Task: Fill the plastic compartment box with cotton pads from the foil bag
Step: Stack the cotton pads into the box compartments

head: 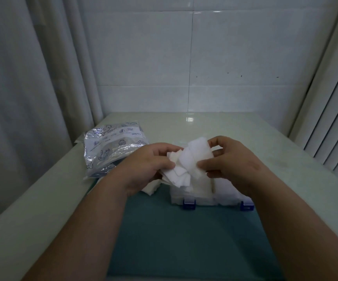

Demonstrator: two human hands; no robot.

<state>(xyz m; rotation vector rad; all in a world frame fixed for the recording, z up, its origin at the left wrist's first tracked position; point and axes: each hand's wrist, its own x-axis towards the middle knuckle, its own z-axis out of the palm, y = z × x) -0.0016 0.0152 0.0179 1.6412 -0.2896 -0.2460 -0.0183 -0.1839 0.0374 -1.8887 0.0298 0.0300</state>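
My left hand [149,165] grips a loose fan of white cotton pads [179,175] above the near left part of the clear plastic compartment box [204,197]. My right hand [233,161] pinches a small stack of cotton pads [194,157] between thumb and fingers, just above the box. The box has blue latches [188,204] on its near side and looks packed with white pads; my hands hide much of it. The silver foil bag [113,149] with blue drawings lies flat to the left, behind my left hand.
A teal mat [184,236] covers the near part of the pale tabletop [235,128] under the box. More loose pads [151,187] lie beside the box's left end. A curtain hangs at the left, a tiled wall stands behind, and slatted blinds are at the right.
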